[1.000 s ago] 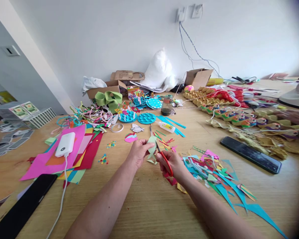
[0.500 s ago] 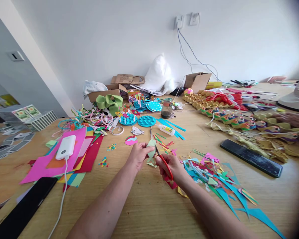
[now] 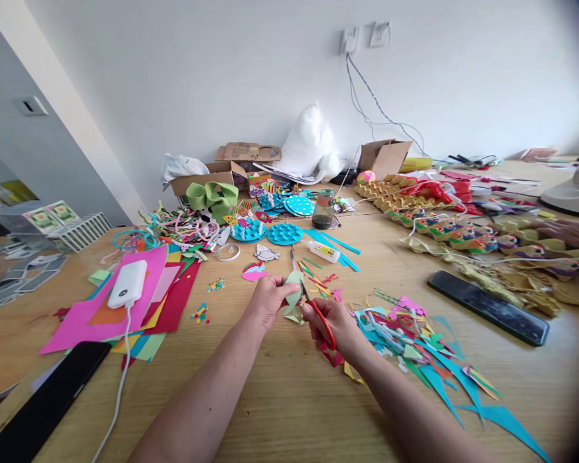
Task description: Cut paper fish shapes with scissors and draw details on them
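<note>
Between the thumb and fingers of my left hand (image 3: 271,298) is a pale green paper cutout (image 3: 294,290), rounded in outline. My right hand (image 3: 329,321) grips red-handled scissors (image 3: 325,326), whose blades lie along the cutout's right edge. Just beyond my hands are a pink paper piece with layered colours (image 3: 255,271) and a fish outline drawn on white paper (image 3: 267,253). A glue bottle (image 3: 323,251) lies beside blue paper strips (image 3: 340,243). Coloured paper scraps (image 3: 410,347) are spread to the right of my right hand.
Coloured paper sheets (image 3: 159,296) and a white power bank (image 3: 128,284) with a cable lie at left. A phone (image 3: 488,307) rests at right near egg-carton strips (image 3: 468,236). Another person's hand (image 3: 572,233) touches the cartons. A jar of dark liquid (image 3: 323,211) stands behind.
Both hands hold nearly the same pose, with the cutout and scissors almost unmoved. The camera view has shifted very slightly.
</note>
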Available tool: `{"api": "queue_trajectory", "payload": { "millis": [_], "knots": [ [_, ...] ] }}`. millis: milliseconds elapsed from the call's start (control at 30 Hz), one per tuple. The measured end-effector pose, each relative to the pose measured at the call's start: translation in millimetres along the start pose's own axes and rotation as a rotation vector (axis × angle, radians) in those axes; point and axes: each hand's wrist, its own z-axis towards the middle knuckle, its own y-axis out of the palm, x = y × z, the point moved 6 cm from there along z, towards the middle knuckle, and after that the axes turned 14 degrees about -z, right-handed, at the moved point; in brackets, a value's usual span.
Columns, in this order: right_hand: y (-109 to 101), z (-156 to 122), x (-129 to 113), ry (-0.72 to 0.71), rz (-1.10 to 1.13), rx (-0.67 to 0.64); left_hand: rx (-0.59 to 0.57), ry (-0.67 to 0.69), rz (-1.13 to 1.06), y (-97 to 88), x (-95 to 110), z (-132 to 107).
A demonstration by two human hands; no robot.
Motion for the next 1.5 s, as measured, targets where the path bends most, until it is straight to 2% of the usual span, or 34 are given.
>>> {"api": "queue_trajectory", "payload": {
  "millis": [1000, 1500],
  "knots": [
    [0.1, -0.6, -1.3, 0.006, -0.017, -0.003, -0.027, 0.033, 0.057, -7.1, 1.6, 4.0],
    [0.9, -0.3, -1.0, -0.004, -0.022, -0.013, 0.019, 0.041, 0.010, -6.9, 5.6, 2.4]
  ]
}}
